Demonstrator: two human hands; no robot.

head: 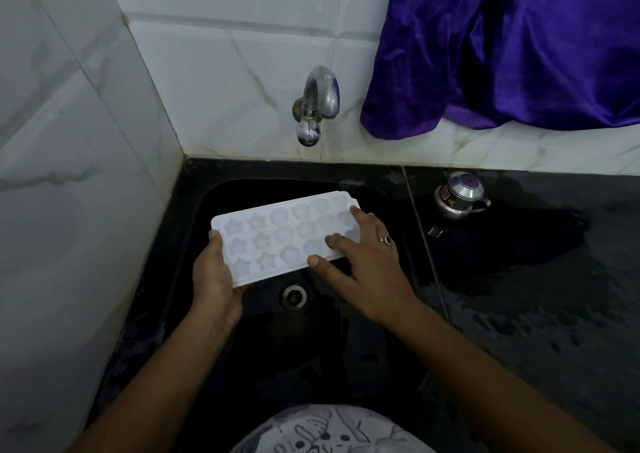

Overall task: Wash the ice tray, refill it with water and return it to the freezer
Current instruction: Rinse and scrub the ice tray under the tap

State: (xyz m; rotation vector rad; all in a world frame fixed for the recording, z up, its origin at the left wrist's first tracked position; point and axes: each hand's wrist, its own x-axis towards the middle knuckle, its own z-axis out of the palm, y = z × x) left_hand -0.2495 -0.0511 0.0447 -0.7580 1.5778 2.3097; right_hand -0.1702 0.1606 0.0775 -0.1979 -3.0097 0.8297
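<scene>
A white ice tray point(277, 234) with star and flower shaped cells is held over the black sink point(242, 189), below the wall tap point(317, 106). My left hand point(213, 276) grips the tray's near left corner, thumb on top. My right hand point(363, 262), with a ring on one finger, lies flat on the tray's right end with fingers spread over the cells. No water runs from the tap. The cells look empty.
The sink drain point(294, 295) lies just below the tray. A small steel pot point(459, 194) stands on the wet black counter point(536, 279) to the right. Purple cloth point(512, 47) hangs over the white tiled wall at upper right. Tiled wall closes the left side.
</scene>
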